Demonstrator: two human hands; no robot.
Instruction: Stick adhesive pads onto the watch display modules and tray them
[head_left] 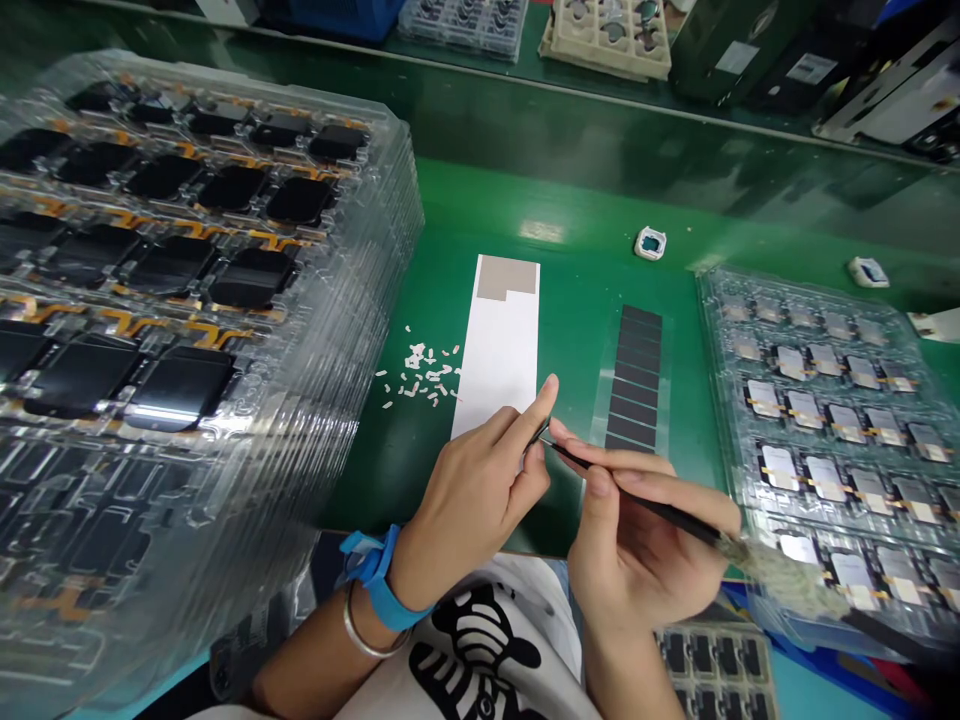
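Note:
My left hand [480, 475] is closed over the lower part of a white sheet [499, 350], pinching a small dark part [537, 432] mostly hidden by the fingers. In my right hand [649, 535] is a slim black tool, seemingly tweezers [667, 512], held like a pen. Its tip meets the small part at the left fingertips. The sheet has a grey-brown patch at its far end. Left of it lie several tiny white scraps [427, 375]. To the right is a clear strip with dark rectangular stickers [637, 365].
A tall stack of clear trays [360, 260] with black screens stands at left. Another clear tray [720, 400] of small silvery parts lies at right. Two small white-framed pieces [649, 243] sit at the back. Above runs a shelf edge [525, 85] with trays and boxes.

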